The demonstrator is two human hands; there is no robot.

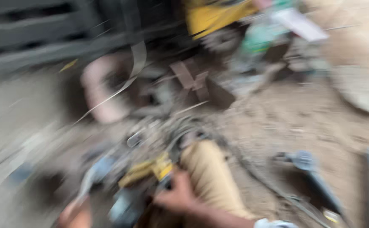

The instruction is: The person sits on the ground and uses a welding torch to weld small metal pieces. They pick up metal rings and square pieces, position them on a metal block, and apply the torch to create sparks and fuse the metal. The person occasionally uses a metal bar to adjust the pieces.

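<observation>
Gripping a yellow-and-black tool (150,169) low in front of my knee (207,177), my right hand (176,196) has its fingers curled round it, though blur hides the exact hold. My left hand (77,215) sits at the bottom edge; whether its fingers are spread I cannot tell. I judge I'm working at the tangle of metal parts (167,131) on the dirt floor (302,122), so steadying comes first.

1. The whole head view is heavily smeared by motion blur; edges streak diagonally, and no outline is crisp.
2. Light is soft, even daylight, moderately bright, with no hard glare.
3. The sandy ground (302,122) at right looks pale and washed out, brightest toward the upper right corner.
4. The upper left corner is dim and grey.
5. Shadows are faint, pooled under the dark clutter at centre.
6. The right hand (177,195) near the bottom edge is blurred, its fingers indistinct.
</observation>
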